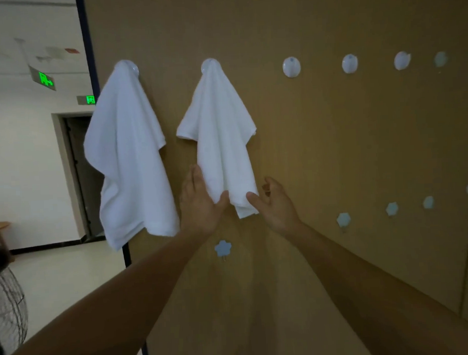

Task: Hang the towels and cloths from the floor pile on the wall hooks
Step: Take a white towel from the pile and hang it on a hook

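Two white towels hang from round white hooks on the tan wall panel. The left towel [128, 155] drapes from the first hook [131, 67], and the second towel [220, 140] from the hook beside it [209, 64]. My left hand [199, 203] lies flat at the second towel's lower left edge, fingers straight, thumb resting on the cloth. My right hand [275, 202] is at the lower right corner, thumb touching the hem, fingers loosely curled and apart. Neither hand clasps the cloth. The floor pile is out of view.
Several bare round hooks [291, 67] continue to the right in the top row. Below runs a row of flower-shaped hooks [223, 248], one right under my hands. The panel's dark left edge [89, 63] borders a hallway with a fan [5, 308] and a doorway [79, 170].
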`<action>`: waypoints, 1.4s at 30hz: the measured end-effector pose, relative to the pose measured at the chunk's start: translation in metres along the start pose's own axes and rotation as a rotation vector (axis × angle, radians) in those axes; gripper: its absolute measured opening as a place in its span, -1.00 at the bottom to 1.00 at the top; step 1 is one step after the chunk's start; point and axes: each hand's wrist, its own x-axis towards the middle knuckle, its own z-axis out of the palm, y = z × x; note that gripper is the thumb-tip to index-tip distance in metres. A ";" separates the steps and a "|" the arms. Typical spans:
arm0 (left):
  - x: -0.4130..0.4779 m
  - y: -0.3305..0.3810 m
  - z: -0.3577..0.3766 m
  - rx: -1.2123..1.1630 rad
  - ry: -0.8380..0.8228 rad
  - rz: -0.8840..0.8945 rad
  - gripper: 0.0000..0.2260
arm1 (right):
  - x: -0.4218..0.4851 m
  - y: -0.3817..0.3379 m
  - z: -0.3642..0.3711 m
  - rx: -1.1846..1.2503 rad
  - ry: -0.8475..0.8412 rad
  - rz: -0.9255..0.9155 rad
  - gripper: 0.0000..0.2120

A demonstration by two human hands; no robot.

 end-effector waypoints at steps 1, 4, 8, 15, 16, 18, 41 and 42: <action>-0.010 0.004 -0.002 0.027 -0.005 -0.015 -0.21 | -0.011 0.004 -0.007 -0.044 -0.017 -0.004 -0.23; -0.050 0.022 -0.007 0.050 -0.046 -0.073 -0.30 | -0.049 0.018 -0.029 -0.134 -0.079 0.010 -0.22; -0.105 0.049 -0.001 0.150 -0.117 0.002 -0.36 | -0.102 0.043 -0.061 -0.216 -0.086 0.068 -0.27; -0.191 0.094 0.038 0.059 -0.545 -0.032 -0.36 | -0.212 0.075 -0.121 -0.404 -0.128 0.263 -0.30; -0.202 0.100 0.045 0.071 -0.605 -0.012 -0.36 | -0.230 0.080 -0.132 -0.442 -0.131 0.292 -0.32; -0.225 0.113 0.060 0.091 -0.708 0.050 -0.35 | -0.265 0.087 -0.157 -0.514 -0.119 0.376 -0.33; -0.656 0.382 0.033 -0.140 -1.729 0.855 -0.34 | -0.818 0.028 -0.344 -0.699 0.356 1.510 -0.54; -0.676 0.396 0.027 -0.142 -1.754 0.891 -0.34 | -0.841 0.023 -0.349 -0.685 0.382 1.541 -0.56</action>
